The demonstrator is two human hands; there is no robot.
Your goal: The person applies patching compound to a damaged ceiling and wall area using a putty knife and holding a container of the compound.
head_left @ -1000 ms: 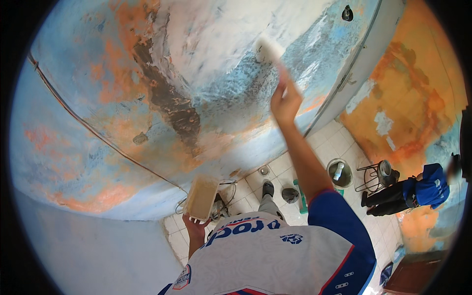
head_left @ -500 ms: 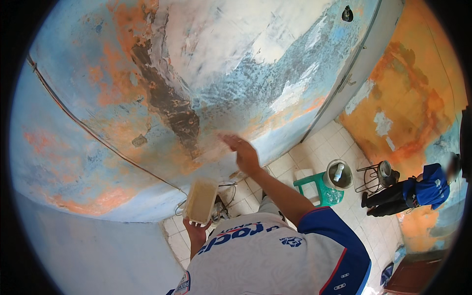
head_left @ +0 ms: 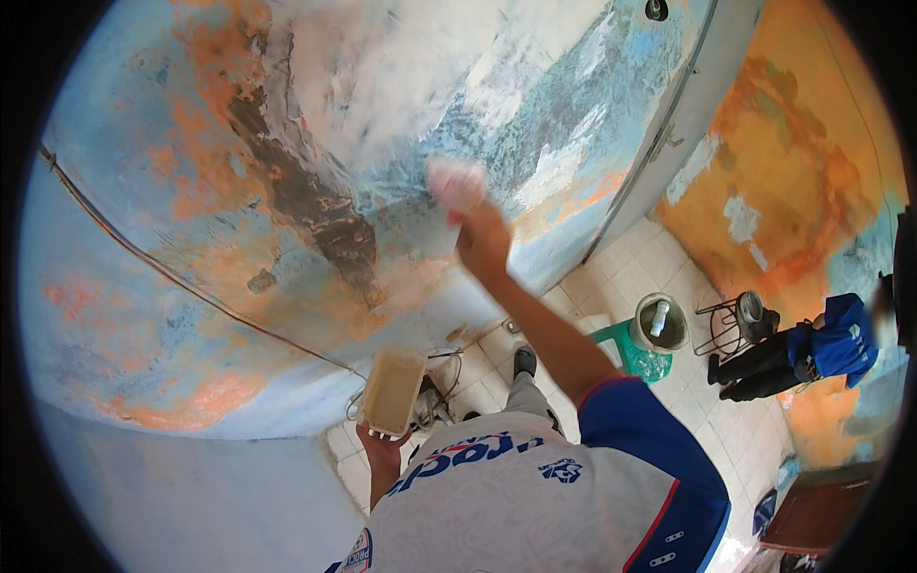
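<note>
Our right hand (head_left: 484,241) grips a blurred spreader (head_left: 458,185), perhaps touching the patchy wall (head_left: 401,224); our left hand (head_left: 382,443) holds the tray (head_left: 394,393) below. We judge this spreading; the next stroke wants even pressure

Off to the right there's another person (head_left: 841,334) in a blue shirt and black trousers, next to a dark metal stand (head_left: 724,325) and a round metal pot (head_left: 751,306). Closer in, a grey bucket (head_left: 675,331) with some white bottle-looking thing (head_left: 659,317) inside, seemingly up on a green plastic stool (head_left: 642,363). Pale tiled floor (head_left: 702,406), patchy orange wall (head_left: 788,205).
</note>
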